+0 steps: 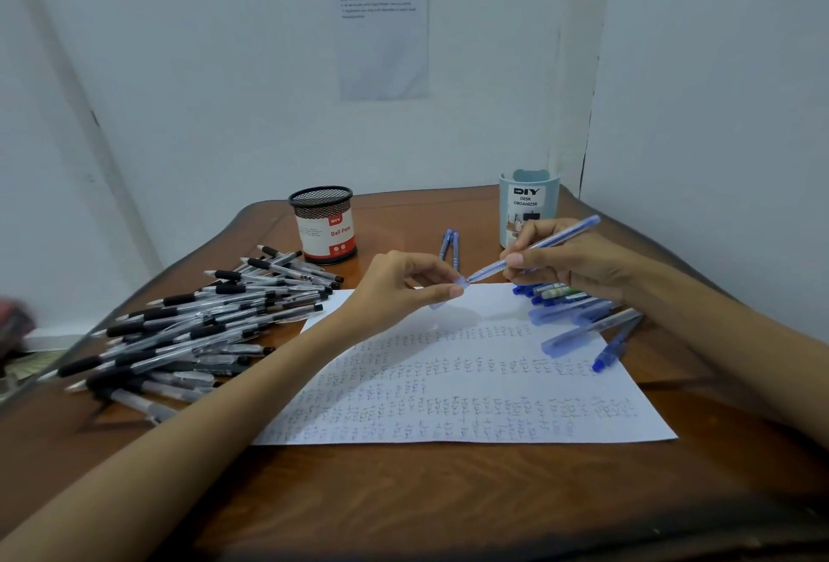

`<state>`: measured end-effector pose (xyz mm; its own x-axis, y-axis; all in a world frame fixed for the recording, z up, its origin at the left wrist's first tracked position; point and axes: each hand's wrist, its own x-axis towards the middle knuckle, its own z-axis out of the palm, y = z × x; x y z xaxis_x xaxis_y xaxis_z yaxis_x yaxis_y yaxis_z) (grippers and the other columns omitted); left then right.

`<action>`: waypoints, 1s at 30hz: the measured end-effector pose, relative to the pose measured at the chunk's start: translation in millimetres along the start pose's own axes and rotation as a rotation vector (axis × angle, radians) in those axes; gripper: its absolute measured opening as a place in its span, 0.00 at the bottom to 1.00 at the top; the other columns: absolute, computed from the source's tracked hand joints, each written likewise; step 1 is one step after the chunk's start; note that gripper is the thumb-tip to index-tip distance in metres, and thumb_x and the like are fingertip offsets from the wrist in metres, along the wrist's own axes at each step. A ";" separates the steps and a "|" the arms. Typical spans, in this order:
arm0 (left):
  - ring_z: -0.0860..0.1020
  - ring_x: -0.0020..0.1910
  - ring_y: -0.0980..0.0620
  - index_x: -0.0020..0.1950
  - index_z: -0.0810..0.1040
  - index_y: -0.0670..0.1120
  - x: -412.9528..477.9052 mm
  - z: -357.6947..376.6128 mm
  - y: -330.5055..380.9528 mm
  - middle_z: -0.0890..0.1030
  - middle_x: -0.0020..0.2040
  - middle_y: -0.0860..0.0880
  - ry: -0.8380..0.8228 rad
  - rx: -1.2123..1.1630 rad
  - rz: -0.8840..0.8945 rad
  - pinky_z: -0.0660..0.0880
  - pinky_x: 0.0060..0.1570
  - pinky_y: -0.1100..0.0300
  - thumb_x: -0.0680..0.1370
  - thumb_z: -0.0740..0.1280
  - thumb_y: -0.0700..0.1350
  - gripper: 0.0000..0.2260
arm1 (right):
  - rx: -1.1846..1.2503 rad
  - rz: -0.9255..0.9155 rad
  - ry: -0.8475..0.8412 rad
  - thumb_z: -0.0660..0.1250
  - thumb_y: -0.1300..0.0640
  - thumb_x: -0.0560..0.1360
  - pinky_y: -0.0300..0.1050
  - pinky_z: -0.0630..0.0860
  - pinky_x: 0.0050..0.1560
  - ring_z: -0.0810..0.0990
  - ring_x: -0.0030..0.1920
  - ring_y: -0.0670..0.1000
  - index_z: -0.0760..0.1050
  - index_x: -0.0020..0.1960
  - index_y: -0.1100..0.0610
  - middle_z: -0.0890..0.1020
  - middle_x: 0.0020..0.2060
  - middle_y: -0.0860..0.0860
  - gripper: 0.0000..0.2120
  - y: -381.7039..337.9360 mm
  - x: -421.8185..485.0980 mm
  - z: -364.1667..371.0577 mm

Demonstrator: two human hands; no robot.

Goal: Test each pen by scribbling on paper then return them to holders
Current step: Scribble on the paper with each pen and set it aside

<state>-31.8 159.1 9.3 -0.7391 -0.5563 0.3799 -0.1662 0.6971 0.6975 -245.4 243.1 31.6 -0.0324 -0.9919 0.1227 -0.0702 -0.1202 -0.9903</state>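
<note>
My right hand (569,261) grips a blue pen (551,243), its tip pointing left above the paper's top edge. My left hand (403,283) pinches the pen's translucent blue cap (448,294) right at that tip. Below lies a white sheet of paper (448,382) covered in small scribbles. A black mesh holder (324,224) with a red and white label stands at the back centre. A pale blue desk organizer (528,202) stands at the back right, partly behind my right hand.
A big pile of black pens (188,328) covers the table's left side. Several blue pens (578,315) lie by the paper's right corner, and two blue pens (451,247) lie between the holders. The wooden table (448,494) meets white walls behind and to the right.
</note>
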 end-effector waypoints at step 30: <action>0.79 0.38 0.59 0.46 0.81 0.47 8.1 -7.7 -13.9 0.82 0.39 0.53 0.016 0.027 -0.003 0.76 0.42 0.67 0.72 0.72 0.39 0.05 | -0.263 -0.197 0.013 0.69 0.61 0.72 0.43 0.81 0.37 0.80 0.34 0.47 0.76 0.43 0.57 0.80 0.34 0.51 0.02 9.2 -2.2 31.8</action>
<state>-30.5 141.5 7.3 -0.7281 -0.5654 0.3876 -0.1861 0.7073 0.6820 -214.3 242.8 20.2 -0.0049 -0.9498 0.3129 -0.3316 -0.2937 -0.8966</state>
